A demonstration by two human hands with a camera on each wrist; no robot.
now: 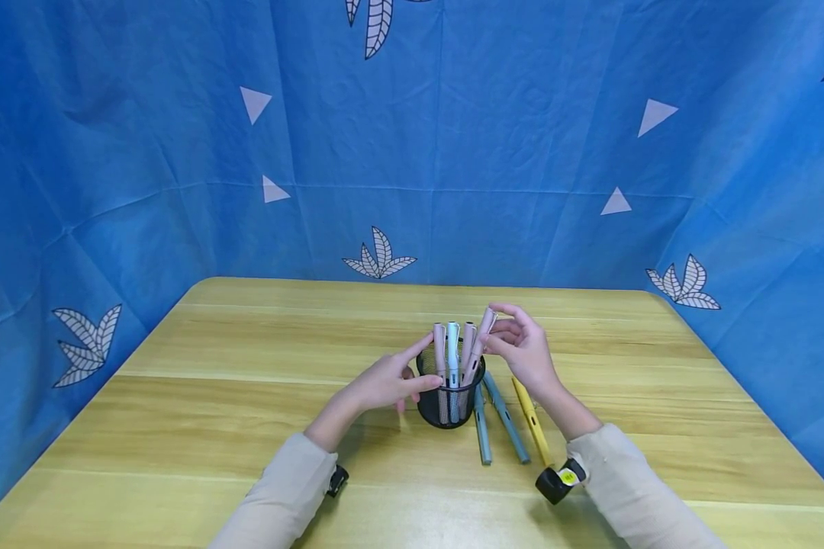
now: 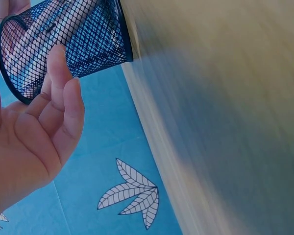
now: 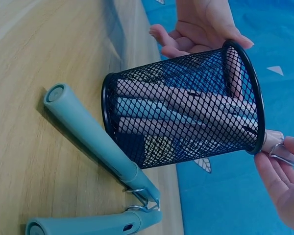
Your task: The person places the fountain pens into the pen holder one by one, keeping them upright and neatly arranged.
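A black mesh pen holder (image 1: 429,406) stands upright on the table. My left hand (image 1: 383,380) holds it at the rim from the left, with thumb and index finger spread around the edge and the other fingers loosely bent beside the mesh (image 2: 83,41). Inside stand a light blue pen (image 1: 452,354) and pink pens (image 1: 439,351). On the right, my right hand (image 1: 524,349) pinches a pink pen (image 1: 479,350) near its cap; this pen leans over the right rim with its lower part inside the holder. The right wrist view shows its cap end (image 3: 272,141) between the fingers.
Two teal pens (image 1: 506,421) lie right of the holder, their clip ends close together beside its base. A yellow pen (image 1: 532,419) lies farther right, under the right wrist. Behind the wooden table (image 1: 247,343) hangs a blue cloth (image 1: 453,137) with leaf prints.
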